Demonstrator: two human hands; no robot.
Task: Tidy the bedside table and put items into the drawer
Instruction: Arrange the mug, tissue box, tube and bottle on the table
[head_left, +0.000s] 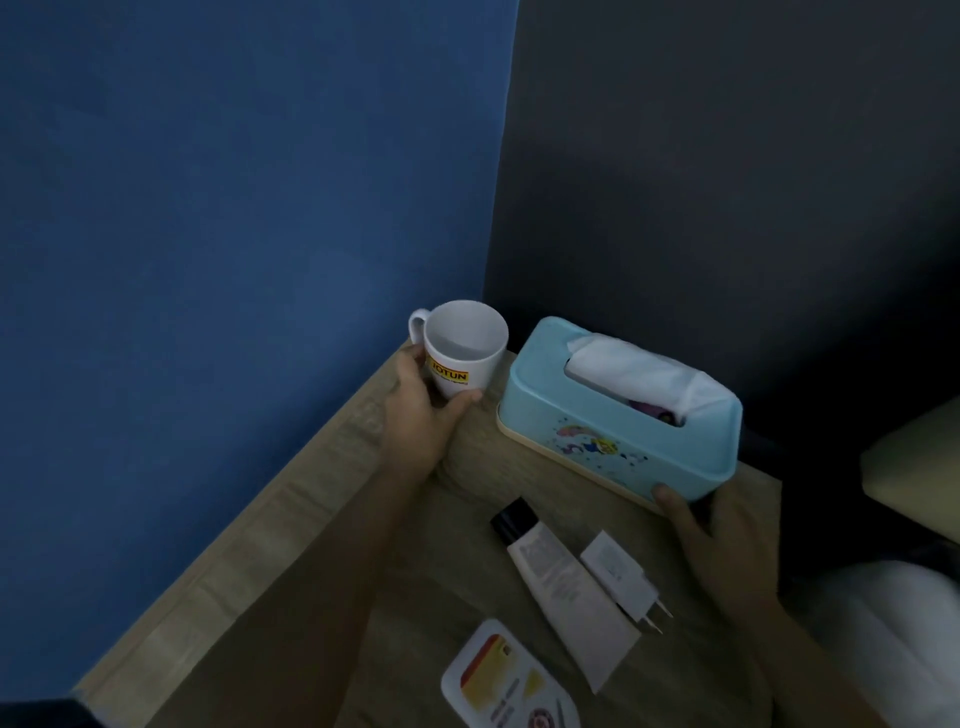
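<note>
A white mug (467, 348) with a yellow logo stands at the far corner of the wooden bedside table (322, 587). My left hand (421, 410) grips the mug low around its side. To its right sits a light blue tissue box (613, 431) with white tissue sticking out of its slot. My right hand (711, 525) holds the near right corner of that box, thumb on its front. Between my arms lie a white tube with a black cap (561, 577), a white charger plug (623, 577) and a white sachet with red and yellow print (504, 680).
A blue wall borders the table on the left and a dark wall stands behind it. A cream bed edge (909, 467) and white bedding (883, 639) lie to the right. No drawer is in view.
</note>
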